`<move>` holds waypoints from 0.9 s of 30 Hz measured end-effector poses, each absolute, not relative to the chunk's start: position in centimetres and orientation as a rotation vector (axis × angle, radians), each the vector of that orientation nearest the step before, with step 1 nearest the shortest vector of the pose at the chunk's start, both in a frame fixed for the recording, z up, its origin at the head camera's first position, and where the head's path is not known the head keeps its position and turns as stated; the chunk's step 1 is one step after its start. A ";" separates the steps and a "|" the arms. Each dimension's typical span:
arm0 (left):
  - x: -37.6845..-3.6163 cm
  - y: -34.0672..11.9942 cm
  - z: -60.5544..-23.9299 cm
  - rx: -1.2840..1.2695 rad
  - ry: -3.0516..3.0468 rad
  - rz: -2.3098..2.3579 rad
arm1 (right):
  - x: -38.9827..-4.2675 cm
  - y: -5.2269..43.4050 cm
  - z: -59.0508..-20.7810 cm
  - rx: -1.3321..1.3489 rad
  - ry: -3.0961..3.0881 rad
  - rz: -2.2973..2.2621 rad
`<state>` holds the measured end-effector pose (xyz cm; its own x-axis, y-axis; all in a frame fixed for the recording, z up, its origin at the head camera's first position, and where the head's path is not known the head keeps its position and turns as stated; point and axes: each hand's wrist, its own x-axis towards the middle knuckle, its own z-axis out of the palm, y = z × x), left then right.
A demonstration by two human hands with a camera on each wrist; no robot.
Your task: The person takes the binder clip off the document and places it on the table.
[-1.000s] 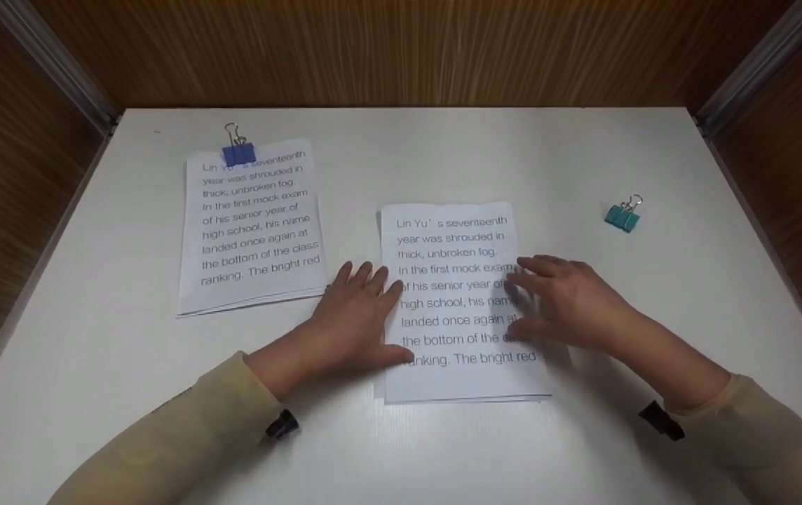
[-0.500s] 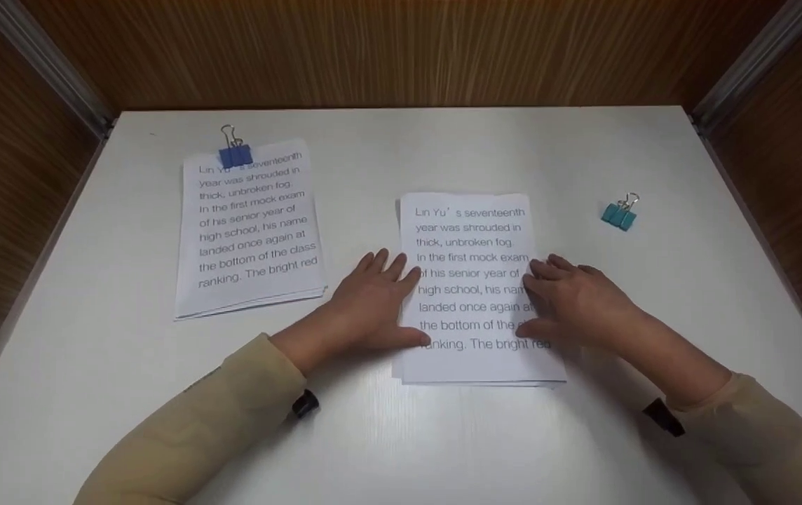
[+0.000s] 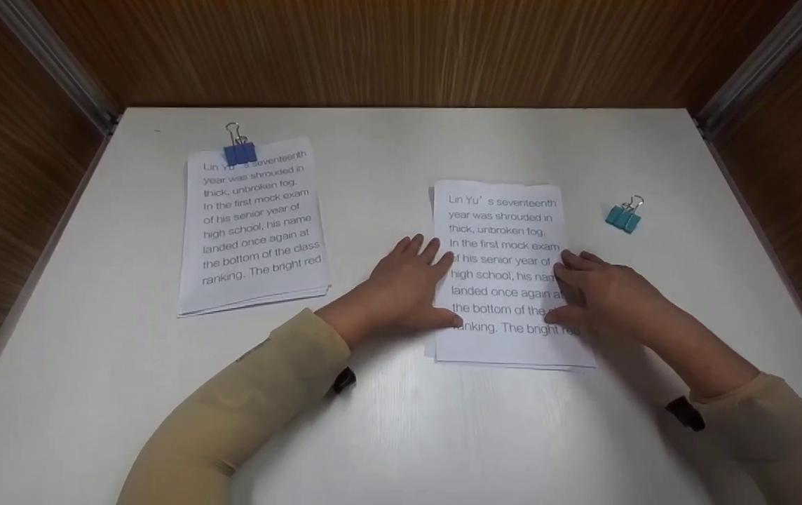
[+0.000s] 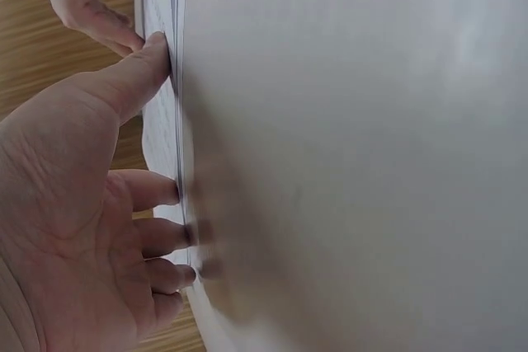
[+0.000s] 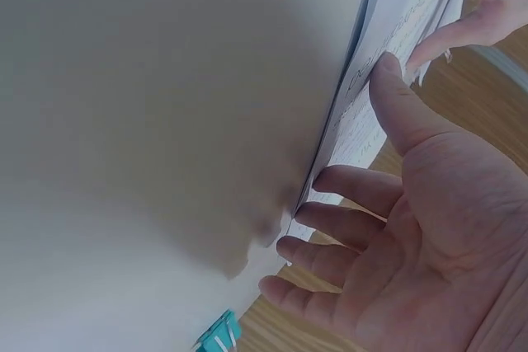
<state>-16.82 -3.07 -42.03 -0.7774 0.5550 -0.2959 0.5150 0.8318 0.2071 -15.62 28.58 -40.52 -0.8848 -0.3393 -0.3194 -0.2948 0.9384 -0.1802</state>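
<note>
A stack of printed paper sheets (image 3: 503,280) lies flat on the table between both hands. Along its left edge rests my left hand (image 3: 411,284), fingers spread, thumb on the lower left of the top sheet. At the opposite edge my right hand (image 3: 611,291) touches the paper with its fingertips and thumb. In the left wrist view, the left thumb and fingertips meet the sheets' edge. The right wrist view shows the right thumb on the top sheet and fingers beside the edge. A teal binder clip (image 3: 624,217) lies to the right of the stack.
At the left of the white table (image 3: 373,435) lies another printed stack (image 3: 254,224) with a blue binder clip (image 3: 240,153) on its top edge. Wood-grain panels (image 3: 401,52) stand behind the table and at both sides.
Both hands and the paper stack between them have moved to the right and farther away across the table. The clipped stack and the teal binder clip stay in place.
</note>
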 end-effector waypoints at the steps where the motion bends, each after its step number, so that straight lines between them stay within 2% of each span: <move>1: -16.9 -2.8 -42.0 0.808 2.666 0.160 | -15.7 28.8 -40.5 -0.455 2.739 -0.180; 27: -19.5 1.2 -42.8 0.883 2.686 0.107 | -17.7 33.0 -40.4 -0.357 2.680 -0.160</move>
<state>-19.50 1.16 -42.79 -0.7615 0.5899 -0.2687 0.5665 0.8071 0.1662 -17.75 32.96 -40.39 -0.8743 -0.2738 -0.4007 -0.2241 0.9601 -0.1672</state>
